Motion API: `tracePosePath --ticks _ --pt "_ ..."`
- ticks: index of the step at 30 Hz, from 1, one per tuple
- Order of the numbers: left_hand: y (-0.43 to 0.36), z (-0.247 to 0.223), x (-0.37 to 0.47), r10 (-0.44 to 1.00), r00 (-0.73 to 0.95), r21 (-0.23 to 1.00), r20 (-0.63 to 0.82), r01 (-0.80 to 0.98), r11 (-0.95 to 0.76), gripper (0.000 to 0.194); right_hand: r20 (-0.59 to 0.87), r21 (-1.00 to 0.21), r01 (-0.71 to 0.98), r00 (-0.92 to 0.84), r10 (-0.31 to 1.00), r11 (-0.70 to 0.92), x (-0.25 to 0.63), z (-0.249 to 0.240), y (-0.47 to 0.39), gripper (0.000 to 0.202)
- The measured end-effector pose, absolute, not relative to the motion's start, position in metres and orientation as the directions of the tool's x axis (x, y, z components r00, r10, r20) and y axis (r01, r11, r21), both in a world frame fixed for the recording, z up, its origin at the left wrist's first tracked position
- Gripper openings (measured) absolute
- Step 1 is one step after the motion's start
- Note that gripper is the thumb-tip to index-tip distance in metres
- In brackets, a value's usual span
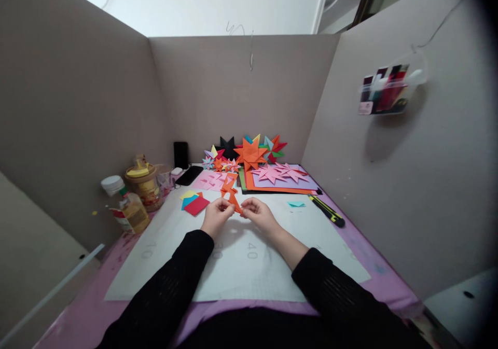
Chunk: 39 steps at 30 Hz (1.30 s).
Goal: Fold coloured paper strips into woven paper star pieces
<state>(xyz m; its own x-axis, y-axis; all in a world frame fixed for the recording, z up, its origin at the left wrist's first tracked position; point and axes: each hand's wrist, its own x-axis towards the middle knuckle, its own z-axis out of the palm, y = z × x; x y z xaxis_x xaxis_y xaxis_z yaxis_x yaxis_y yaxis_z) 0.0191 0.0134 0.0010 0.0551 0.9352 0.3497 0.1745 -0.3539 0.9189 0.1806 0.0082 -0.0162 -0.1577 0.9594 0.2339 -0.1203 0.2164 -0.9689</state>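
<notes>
An orange folded paper piece (235,201) is pinched between both hands above the white sheet (249,281). My left hand (218,215) grips its left side with closed fingers. On its lower right side, my right hand (260,213) pinches it with thumb and fingertips. Just behind the hands lie more orange folded pieces (229,182), at the edge of a pink sheet with pink folded pieces (212,181). Red, blue and yellow paper squares (196,206) lie left of my left hand. To the right rests a small teal folded piece (296,204).
A black and yellow cutter (327,211) lies at the right. Finished paper stars (251,153) stand at the back, with pink stars (270,173) on stacked coloured sheets. At the left are a glue bottle (130,209), a yellow-lidded jar (144,185) and a black phone (189,175).
</notes>
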Motion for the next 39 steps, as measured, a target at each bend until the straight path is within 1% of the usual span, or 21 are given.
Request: tracePosePath --ticks 1,3,7,9,14,17,21,24,27,31,35,37,39 --pt "0.013 0.001 0.019 0.936 0.048 0.921 0.348 0.169 -0.351 0.011 0.222 -0.972 -0.121 -0.163 0.961 0.203 0.181 -0.017 0.009 0.022" --pt "0.013 0.002 0.019 0.939 0.038 0.925 0.341 0.164 -0.343 0.011 0.214 -0.976 -0.069 -0.184 0.959 0.204 0.183 -0.017 0.009 0.026" --pt "0.013 0.003 0.018 0.937 0.033 0.922 0.348 0.166 -0.349 0.011 0.236 -0.962 0.094 -0.185 0.954 0.256 0.184 -0.017 0.008 0.022" --pt "0.014 0.002 0.018 0.934 0.043 0.92 0.355 0.163 -0.357 0.012 0.236 -0.959 0.12 -0.161 0.958 0.256 0.183 -0.017 0.008 0.021" --pt "0.014 0.002 0.018 0.933 0.077 0.922 0.353 0.144 -0.36 0.017 0.2 -0.972 0.105 -0.113 0.973 0.211 0.181 -0.015 0.007 0.021" --pt "0.014 0.003 0.019 0.928 0.116 0.921 0.353 0.131 -0.367 0.019 0.208 -0.97 0.109 -0.093 0.974 0.217 0.182 -0.014 0.007 0.02" --pt "0.014 0.006 0.019 0.925 0.137 0.914 0.355 0.155 -0.374 0.021 0.213 -0.969 0.104 -0.097 0.972 0.222 0.183 -0.013 0.008 0.022" --pt "0.012 0.006 0.019 0.919 0.159 0.904 0.361 0.183 -0.387 0.02 0.259 -0.96 0.085 -0.104 0.96 0.268 0.183 -0.013 0.009 0.024" --pt "0.012 0.004 0.02 0.906 0.215 0.889 0.365 0.21 -0.408 0.02 0.296 -0.948 0.088 -0.107 0.949 0.306 0.183 -0.012 0.01 0.024" --pt "0.013 0.003 0.019 0.879 0.282 0.871 0.386 0.201 -0.447 0.021 0.237 -0.969 0.053 -0.103 0.966 0.243 0.184 -0.008 0.009 0.025" --pt "0.013 0.004 0.014 0.831 0.347 0.802 0.433 0.273 -0.532 0.027 0.217 -0.976 0.025 -0.024 0.976 0.218 0.186 -0.007 0.011 0.025" --pt "0.013 0.004 0.013 0.826 0.372 0.796 0.424 0.282 -0.536 0.028 0.206 -0.978 0.008 -0.008 0.978 0.206 0.187 -0.009 0.012 0.024" --pt "0.013 0.003 0.013 0.829 0.397 0.817 0.394 0.262 -0.514 0.026 0.187 -0.982 -0.014 -0.039 0.982 0.186 0.187 -0.012 0.013 0.024"
